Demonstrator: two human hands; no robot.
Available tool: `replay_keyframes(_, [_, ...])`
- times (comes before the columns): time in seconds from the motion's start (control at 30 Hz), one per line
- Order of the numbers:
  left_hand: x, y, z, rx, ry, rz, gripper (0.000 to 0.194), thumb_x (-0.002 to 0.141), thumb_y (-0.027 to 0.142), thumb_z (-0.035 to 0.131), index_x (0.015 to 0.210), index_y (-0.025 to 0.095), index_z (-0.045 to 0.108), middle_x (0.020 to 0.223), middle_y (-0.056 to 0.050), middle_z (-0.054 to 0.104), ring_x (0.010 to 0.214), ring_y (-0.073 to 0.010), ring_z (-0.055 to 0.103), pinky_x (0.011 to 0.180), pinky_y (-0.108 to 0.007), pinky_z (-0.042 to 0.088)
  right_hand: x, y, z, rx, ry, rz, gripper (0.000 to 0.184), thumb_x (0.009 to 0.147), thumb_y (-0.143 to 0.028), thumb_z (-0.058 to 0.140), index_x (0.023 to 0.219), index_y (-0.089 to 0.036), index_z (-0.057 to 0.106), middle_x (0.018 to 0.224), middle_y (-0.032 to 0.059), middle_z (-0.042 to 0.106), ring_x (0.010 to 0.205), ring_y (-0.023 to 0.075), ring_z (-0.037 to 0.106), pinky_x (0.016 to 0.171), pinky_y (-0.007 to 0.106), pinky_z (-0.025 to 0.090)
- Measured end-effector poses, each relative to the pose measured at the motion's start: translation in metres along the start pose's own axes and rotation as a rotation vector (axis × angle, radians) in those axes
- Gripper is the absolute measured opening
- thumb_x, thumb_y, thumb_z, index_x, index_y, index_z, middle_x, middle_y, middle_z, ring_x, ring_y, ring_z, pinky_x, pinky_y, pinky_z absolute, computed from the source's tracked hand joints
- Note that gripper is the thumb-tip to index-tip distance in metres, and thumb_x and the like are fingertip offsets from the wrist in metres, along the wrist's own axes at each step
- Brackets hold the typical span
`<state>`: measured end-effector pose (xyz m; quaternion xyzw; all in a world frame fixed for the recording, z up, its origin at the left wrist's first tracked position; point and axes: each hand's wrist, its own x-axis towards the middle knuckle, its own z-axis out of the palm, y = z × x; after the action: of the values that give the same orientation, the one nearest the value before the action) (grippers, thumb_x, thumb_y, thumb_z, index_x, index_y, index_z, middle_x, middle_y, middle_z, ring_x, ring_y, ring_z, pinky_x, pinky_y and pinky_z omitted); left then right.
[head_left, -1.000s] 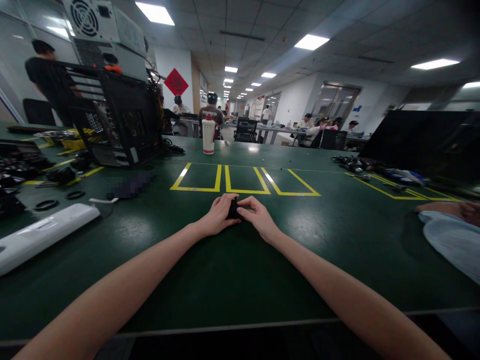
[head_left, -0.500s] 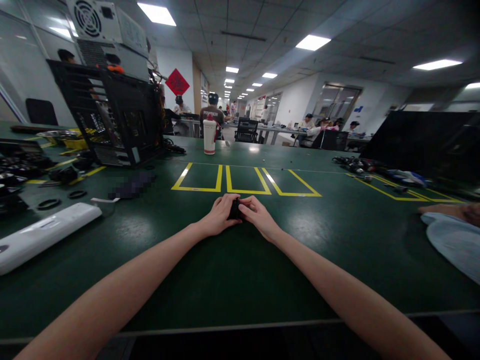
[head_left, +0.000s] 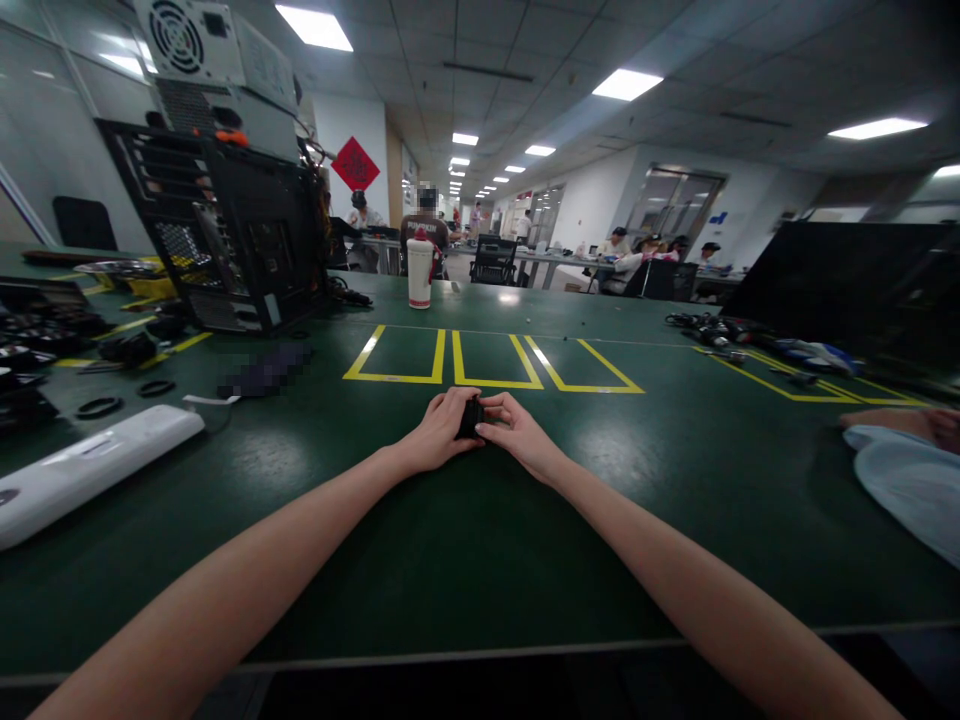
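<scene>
Between my two hands is a small black block-like object, too dark and small to name more closely. My left hand wraps round its left side, with the thumb below and the fingers over the top. From the right, my right hand pinches at its edge with thumb and fingertips. Both hands are low over the green table, just in front of the middle yellow tape outline. The fingers hide part of the black object.
At the left are a black computer case with a power supply on top, a white elongated device and black rings. A white cup stands beyond the tape. Another person's sleeve rests at the right edge.
My right thumb and fingers have shifted slightly on the black object, and a little more of it shows between the hands. My left hand stays in place.
</scene>
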<state>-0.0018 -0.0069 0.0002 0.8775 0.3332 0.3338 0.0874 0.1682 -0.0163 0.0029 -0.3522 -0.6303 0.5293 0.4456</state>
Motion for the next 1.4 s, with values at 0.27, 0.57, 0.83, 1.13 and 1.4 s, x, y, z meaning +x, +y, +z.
replay_keyframes(0.27, [0.0, -0.0032, 0.003, 0.011, 0.014, 0.003, 0.062, 0.07, 0.03, 0.061, 0.12, 0.022, 0.025, 0.116, -0.009, 0.04, 0.11, -0.0245, 0.04, 0.096, -0.045, 0.029, 0.003, 0.0008, 0.003, -0.034, 0.061, -0.019, 0.023, 0.068, -0.031, 0.061, 0.087, -0.022, 0.052, 0.09, 0.0002, 0.054, 0.086, 0.0142, 0.053, 0.079, 0.033, 0.043])
replay_keyframes(0.57, [-0.0002, 0.001, -0.0018, 0.012, -0.008, 0.001, 0.06, 0.071, 0.029, 0.06, 0.119, 0.022, 0.025, 0.116, -0.008, 0.04, 0.111, -0.0237, 0.04, 0.097, -0.045, 0.028, 0.001, -0.0026, 0.0, -0.062, -0.013, -0.031, 0.027, 0.069, -0.029, 0.06, 0.094, -0.02, 0.052, 0.1, 0.0031, 0.055, 0.092, 0.0158, 0.054, 0.084, 0.035, 0.041])
replay_keyframes(0.83, [-0.0001, 0.0063, -0.0065, 0.003, -0.028, -0.024, 0.058, 0.072, 0.03, 0.059, 0.119, 0.022, 0.026, 0.116, -0.008, 0.04, 0.111, -0.0242, 0.04, 0.097, -0.046, 0.028, 0.0015, -0.0007, 0.0022, -0.054, 0.046, -0.056, 0.019, 0.069, -0.031, 0.059, 0.085, -0.022, 0.052, 0.091, 0.0002, 0.055, 0.083, 0.0134, 0.054, 0.079, 0.033, 0.043])
replay_keyframes(1.13, [-0.0003, 0.0003, -0.0008, 0.018, -0.009, -0.009, 0.059, 0.071, 0.03, 0.06, 0.119, 0.021, 0.026, 0.116, -0.008, 0.04, 0.111, -0.0237, 0.04, 0.098, -0.045, 0.028, 0.0052, 0.0034, -0.0006, -0.063, 0.007, 0.021, 0.029, 0.07, -0.031, 0.059, 0.096, -0.019, 0.053, 0.101, 0.0047, 0.056, 0.094, 0.0167, 0.052, 0.085, 0.036, 0.041])
replay_keyframes(1.4, [-0.0006, 0.0014, -0.0017, 0.012, -0.013, -0.002, 0.058, 0.072, 0.031, 0.059, 0.119, 0.022, 0.026, 0.116, -0.008, 0.04, 0.11, -0.0236, 0.04, 0.097, -0.045, 0.029, -0.0001, -0.0019, 0.0011, -0.051, 0.016, -0.053, 0.022, 0.07, -0.031, 0.059, 0.087, -0.022, 0.051, 0.093, 0.0009, 0.056, 0.088, 0.0138, 0.054, 0.082, 0.033, 0.041])
